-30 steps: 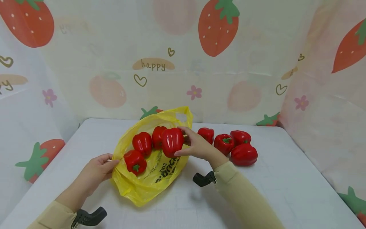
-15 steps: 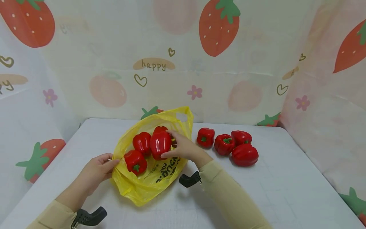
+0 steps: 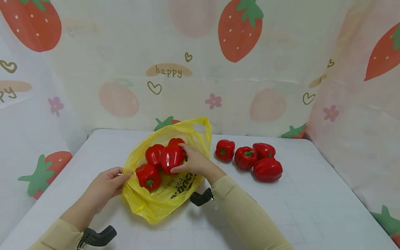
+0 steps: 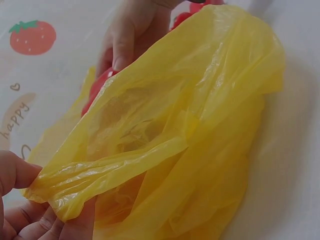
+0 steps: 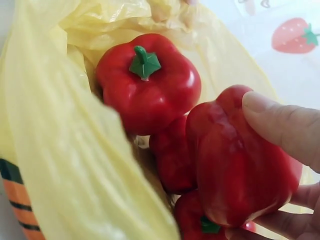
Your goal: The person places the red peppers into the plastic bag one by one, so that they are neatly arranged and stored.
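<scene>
A yellow plastic bag [image 3: 153, 208] lies open on the table with several red bell peppers inside. My left hand [image 3: 107, 187] pinches the bag's left rim between thumb and fingers; the left wrist view shows the gathered film [image 4: 65, 192] there. Inside the bag's mouth, my right hand [image 3: 197, 161] grips a red bell pepper [image 3: 172, 159], thumb on one side and fingers on the other. In the right wrist view the held pepper [image 5: 240, 160] overlaps others beneath it. A pepper with a green stem [image 5: 150, 82] sits near the bag's left side.
To the right of the bag, several more red bell peppers lie on the white table, among them one alone [image 3: 225, 150] and one on its side [image 3: 267, 169]. A strawberry-print curtain [image 3: 200, 80] hangs behind and along both sides.
My right hand has carried the held pepper leftward, deeper over the peppers in the bag. The left hand keeps its hold on the rim, in the same place.
</scene>
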A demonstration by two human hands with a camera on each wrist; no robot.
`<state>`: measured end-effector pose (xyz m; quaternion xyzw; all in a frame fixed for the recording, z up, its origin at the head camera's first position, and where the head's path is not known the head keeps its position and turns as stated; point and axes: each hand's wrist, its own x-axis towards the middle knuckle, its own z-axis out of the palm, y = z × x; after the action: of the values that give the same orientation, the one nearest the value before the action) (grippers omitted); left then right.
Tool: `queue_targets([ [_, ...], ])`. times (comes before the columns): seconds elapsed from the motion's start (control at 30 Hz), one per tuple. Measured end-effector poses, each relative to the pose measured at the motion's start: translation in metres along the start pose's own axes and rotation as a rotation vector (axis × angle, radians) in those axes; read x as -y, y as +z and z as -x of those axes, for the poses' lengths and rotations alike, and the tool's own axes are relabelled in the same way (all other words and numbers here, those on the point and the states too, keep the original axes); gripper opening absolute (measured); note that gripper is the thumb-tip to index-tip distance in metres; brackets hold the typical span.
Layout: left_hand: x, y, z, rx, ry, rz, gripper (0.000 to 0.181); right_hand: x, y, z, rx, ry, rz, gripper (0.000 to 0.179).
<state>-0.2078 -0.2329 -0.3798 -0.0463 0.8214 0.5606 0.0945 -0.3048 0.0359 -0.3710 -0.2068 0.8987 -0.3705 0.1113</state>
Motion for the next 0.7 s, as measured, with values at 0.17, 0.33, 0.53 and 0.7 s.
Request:
queue_targets([
  [0.17,0.001,-0.001,0.0,-0.004,0.001,0.0,0.049,0.004,0.002,-0.002,-0.015,0.01,0.033,0.097],
  [0.33,0.001,-0.001,0.0,-0.004,0.0,-0.002,0.049,0.005,0.006,-0.003,-0.015,0.006,0.044,0.095],
  [0.53,0.002,-0.003,0.0,-0.009,0.001,0.003,0.049,0.007,0.011,-0.003,-0.023,0.017,0.051,0.093],
  [0.7,0.003,-0.003,0.0,-0.012,0.001,0.008,0.049,0.009,0.017,-0.003,-0.006,0.028,0.075,0.094],
])
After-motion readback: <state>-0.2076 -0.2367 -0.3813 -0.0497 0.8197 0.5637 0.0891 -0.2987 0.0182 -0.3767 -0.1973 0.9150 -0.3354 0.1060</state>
